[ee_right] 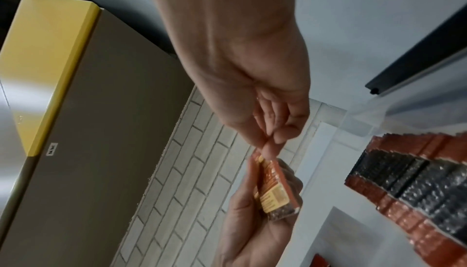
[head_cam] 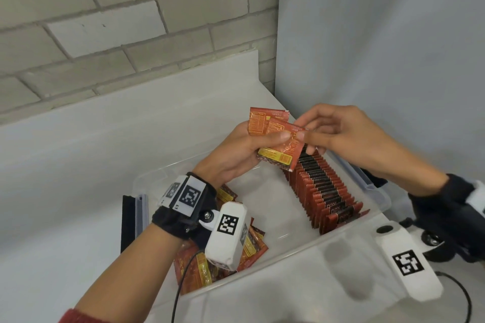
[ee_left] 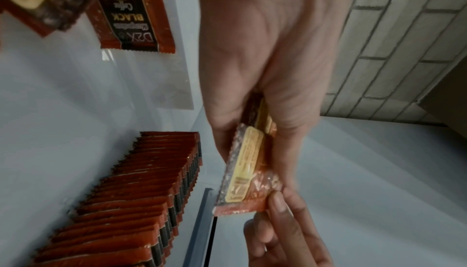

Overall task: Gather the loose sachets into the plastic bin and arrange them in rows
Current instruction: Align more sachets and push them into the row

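Observation:
Above the clear plastic bin (head_cam: 294, 241) my left hand (head_cam: 244, 149) grips a few red-orange sachets (head_cam: 278, 139), fanned between thumb and fingers. My right hand (head_cam: 328, 131) pinches the right edge of the front sachet with thumb and forefinger. The left wrist view shows the held sachets (ee_left: 250, 173) edge-on, the right fingertips (ee_left: 278, 203) touching their corner. In the right wrist view the right hand (ee_right: 270, 145) meets the sachets (ee_right: 275, 189) held by the left. A long row of upright red and black sachets (head_cam: 325, 191) stands along the bin's right side. Loose sachets (head_cam: 225, 252) lie heaped at its near left corner.
The bin sits on a white counter (head_cam: 78, 165) against a brick wall (head_cam: 105, 21), with a grey panel (head_cam: 380, 47) on the right. A black and grey rail (head_cam: 131, 217) stands just left of the bin. The bin floor between heap and row is bare.

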